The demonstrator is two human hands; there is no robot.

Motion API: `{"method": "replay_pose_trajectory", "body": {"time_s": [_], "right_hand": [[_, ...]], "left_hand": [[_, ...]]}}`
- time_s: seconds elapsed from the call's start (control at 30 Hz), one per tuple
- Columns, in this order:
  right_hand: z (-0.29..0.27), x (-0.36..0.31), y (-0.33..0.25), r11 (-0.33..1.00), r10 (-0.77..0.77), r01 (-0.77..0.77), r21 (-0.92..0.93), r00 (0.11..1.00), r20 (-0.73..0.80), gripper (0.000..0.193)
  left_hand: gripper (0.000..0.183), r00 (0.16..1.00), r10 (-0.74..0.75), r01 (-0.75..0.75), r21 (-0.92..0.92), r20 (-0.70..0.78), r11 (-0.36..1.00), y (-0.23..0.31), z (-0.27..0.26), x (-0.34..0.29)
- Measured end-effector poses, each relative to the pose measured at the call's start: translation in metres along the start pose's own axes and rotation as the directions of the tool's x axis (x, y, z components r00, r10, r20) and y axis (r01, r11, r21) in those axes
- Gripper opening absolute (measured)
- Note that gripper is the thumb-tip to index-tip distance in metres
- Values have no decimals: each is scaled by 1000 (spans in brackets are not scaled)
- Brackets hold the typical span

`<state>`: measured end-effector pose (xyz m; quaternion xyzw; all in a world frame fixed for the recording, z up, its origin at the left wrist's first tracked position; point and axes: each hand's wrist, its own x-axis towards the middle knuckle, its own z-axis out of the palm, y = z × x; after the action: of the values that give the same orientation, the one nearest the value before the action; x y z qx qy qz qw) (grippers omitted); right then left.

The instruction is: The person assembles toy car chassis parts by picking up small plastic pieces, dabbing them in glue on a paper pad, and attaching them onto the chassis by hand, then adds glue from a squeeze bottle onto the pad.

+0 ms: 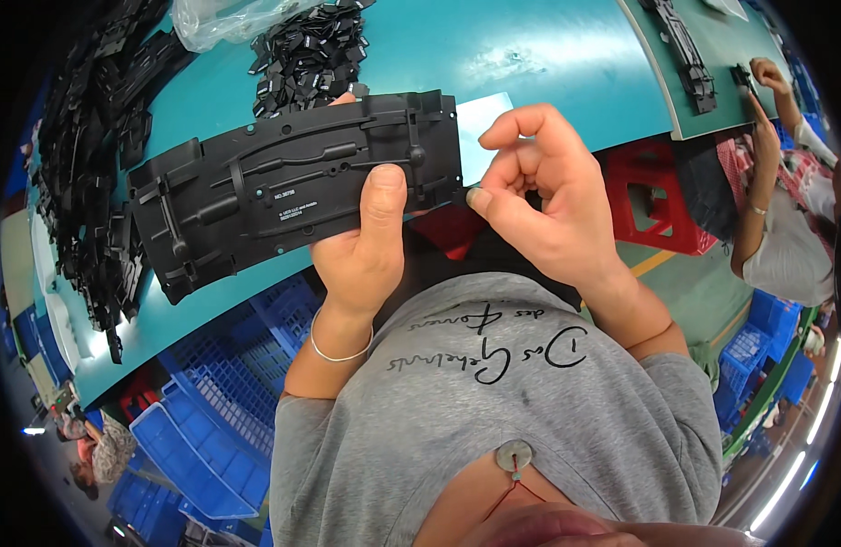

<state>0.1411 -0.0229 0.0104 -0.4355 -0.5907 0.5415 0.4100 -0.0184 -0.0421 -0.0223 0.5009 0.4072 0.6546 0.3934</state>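
Note:
A long black moulded plastic chassis plate point(297, 208), like a toy car's underside, is held up over the table's front edge, tilted slightly. My left hand point(361, 260) grips it near its right half, thumb on top and the other fingers mostly hidden behind. My right hand point(557, 201) hovers by the plate's right end. Its thumb tip comes close to the lower right corner; whether it touches I cannot tell. Index finger and thumb are apart, the other fingers curl toward the palm, and nothing shows between them.
Small black parts point(313, 55) lie heaped at the back, beside a clear plastic bag point(222, 20). Black plastic pieces point(92, 173) pile up along the left. A white sheet point(480, 118) lies behind my hands. Blue crates point(206, 428), a red stool point(662, 205) and a co-worker's arm point(758, 182) are nearby.

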Motion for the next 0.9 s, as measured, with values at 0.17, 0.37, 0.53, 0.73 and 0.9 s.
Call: {"method": "replay_pose_trajectory", "body": {"time_s": [0.17,0.37,0.53,0.73,0.9], "right_hand": [[0,0,-7,991,133,-133,7,991,25,28],[4,0,-7,990,141,-142,25,990,20,28],[6,1,-5,992,126,-127,14,992,28,27],[6,1,-5,993,121,-121,4,992,26,27],[6,1,-7,991,135,-135,-13,990,30,27]], "left_hand": [[44,999,7,-4,50,-50,999,-1,3,-4],[43,999,37,-40,95,32,995,2,3,-4],[43,998,53,-57,147,33,988,0,1,-4],[44,996,88,-90,130,22,987,2,2,-1],[45,992,82,-96,159,92,983,4,-1,-2]]}}
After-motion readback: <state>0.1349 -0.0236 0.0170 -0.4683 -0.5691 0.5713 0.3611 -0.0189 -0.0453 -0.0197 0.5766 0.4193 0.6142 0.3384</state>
